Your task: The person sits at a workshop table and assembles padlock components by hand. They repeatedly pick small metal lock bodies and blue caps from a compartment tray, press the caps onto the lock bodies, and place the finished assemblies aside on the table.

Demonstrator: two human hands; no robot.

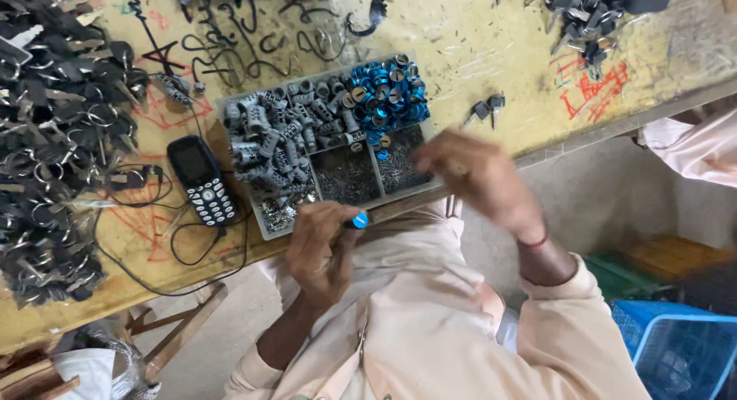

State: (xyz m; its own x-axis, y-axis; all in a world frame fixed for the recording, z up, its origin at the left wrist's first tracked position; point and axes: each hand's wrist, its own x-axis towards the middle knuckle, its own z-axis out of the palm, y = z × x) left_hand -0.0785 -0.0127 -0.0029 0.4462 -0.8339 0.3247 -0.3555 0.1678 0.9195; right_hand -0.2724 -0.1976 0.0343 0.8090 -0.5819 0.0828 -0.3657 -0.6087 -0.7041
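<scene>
We see left hand (pixel 321 250) closed on small blue cylinder part (pixel 359 219), just below compartment tray (pixel 265 229). Right hand (pixel 480 181) blurred, over tray's near-right corner; grip unclear. Tray holds grey cylinders (pixel 269 135), blue rings (pixel 388 93), small pins. Mobile phone (pixel 201 180) beside tray; key pile (pixel 54 139) far left.

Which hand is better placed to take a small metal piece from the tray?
Probably the right hand: it is over the tray compartment of small metal pieces, though blurred. The left hand is at the tray's near edge and holds a blue-capped part.
</scene>
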